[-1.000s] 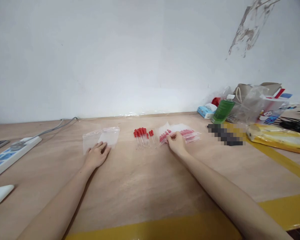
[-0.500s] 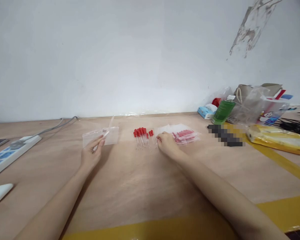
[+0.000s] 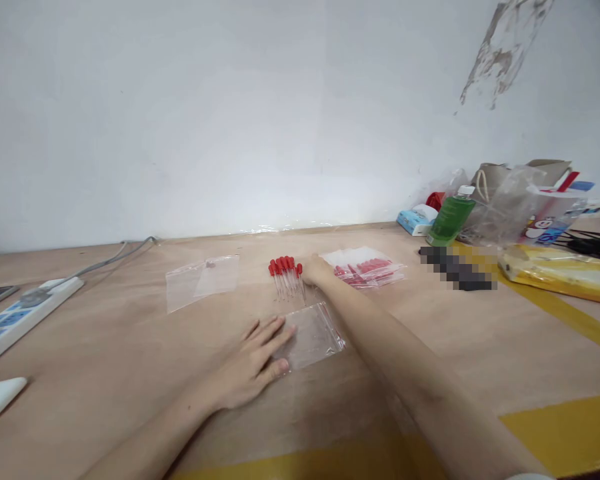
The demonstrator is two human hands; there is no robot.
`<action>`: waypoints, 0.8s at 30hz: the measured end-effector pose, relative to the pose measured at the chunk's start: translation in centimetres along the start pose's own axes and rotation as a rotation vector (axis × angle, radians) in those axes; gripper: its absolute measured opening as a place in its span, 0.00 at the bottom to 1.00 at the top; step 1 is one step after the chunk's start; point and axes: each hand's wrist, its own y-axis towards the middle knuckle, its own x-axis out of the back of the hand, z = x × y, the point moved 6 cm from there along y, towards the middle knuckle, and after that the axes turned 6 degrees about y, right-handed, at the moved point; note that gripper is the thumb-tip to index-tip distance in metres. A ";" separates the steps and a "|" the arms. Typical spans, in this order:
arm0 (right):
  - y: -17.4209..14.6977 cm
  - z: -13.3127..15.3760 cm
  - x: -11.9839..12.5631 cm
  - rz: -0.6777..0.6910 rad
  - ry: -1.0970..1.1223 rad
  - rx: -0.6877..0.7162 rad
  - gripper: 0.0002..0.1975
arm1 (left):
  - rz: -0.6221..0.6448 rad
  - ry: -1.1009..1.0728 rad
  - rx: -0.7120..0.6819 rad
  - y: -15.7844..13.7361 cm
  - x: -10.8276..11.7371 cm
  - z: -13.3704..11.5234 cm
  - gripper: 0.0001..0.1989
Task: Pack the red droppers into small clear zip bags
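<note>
My left hand lies with its fingers spread on the left part of a clear zip bag on the table. A row of droppers with red bulbs and thin clear stems lies beyond that bag. My right hand is closed at the right end of this row; its fingertips are hidden, so what it holds cannot be made out. Just right of it rests a pile of filled zip bags with red bulbs showing through the plastic. More clear zip bags lie flat at the left.
On the left are a white power strip and a white rounded object. Over on the right stand a green bottle, a tissue pack and a yellow package. A wall closes off the back.
My left hand has brought a clear zip bag from the left to the near middle and now lies spread on it. The right hand has shifted slightly left and away from me.
</note>
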 end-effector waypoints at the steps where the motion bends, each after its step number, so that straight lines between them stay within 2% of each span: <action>1: -0.1 0.1 0.4 -0.012 0.028 0.003 0.20 | -0.003 0.021 -0.020 0.1 -0.4 -0.4 0.27; 4: -1.4 -0.4 2.8 -0.068 0.118 0.066 0.25 | -0.033 0.045 -0.072 0.3 -0.8 -1.1 0.27; 6: -3.3 -1.7 4.6 -0.106 0.212 0.141 0.28 | -0.043 0.043 -0.086 0.5 -0.6 -1.2 0.26; 8: -5.6 -3.9 6.0 -0.074 0.550 0.214 0.31 | -0.026 0.042 -0.089 0.8 -0.5 -1.2 0.26; 9: -6.7 -5.4 6.3 -0.044 0.699 0.196 0.31 | -0.018 0.040 -0.090 1.0 -0.4 -1.3 0.25; 11: -8.7 -8.4 7.0 -0.090 0.885 0.156 0.31 | -0.015 0.026 -0.092 1.3 -0.3 -1.6 0.24; 15: -11.0 -12.2 7.5 -0.234 1.051 0.092 0.28 | -0.134 -0.054 -0.041 1.6 0.3 -1.5 0.21; 19: -11.5 -12.4 6.9 -0.218 1.128 0.031 0.28 | -0.276 -0.138 0.018 1.1 0.7 -0.5 0.17; 24: -11.7 -11.7 6.1 -0.141 1.134 0.002 0.27 | -0.238 -0.134 0.012 1.2 0.3 -0.3 0.18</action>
